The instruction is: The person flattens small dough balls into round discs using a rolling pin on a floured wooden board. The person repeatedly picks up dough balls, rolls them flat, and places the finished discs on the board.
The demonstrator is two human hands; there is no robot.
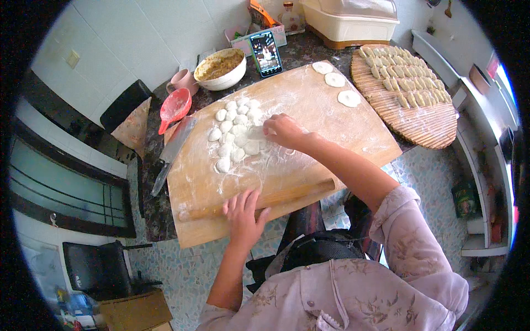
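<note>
A wooden rolling pin [298, 193] lies along the near edge of the floured wooden board [331, 124]. My left hand [245, 213] rests flat across the pin, fingers spread over it and not wrapped around. Toward the middle of the board, my right hand [285, 130] is at the right side of a cluster of small floured dough pieces [240, 119]. Its fingers are bent down by a blurred dough piece [256, 132]; whether they grip it is unclear. Three flat round dough wrappers [349, 98] lie at the board's far right.
A cleaver [178, 140] lies on the board's left edge, by a red scoop [175, 105]. Behind are a pink mug [185, 80], a bowl of filling [220, 70] and a propped phone [266, 53]. Rows of dumplings [408, 74] cover part of a round slatted tray [426, 124].
</note>
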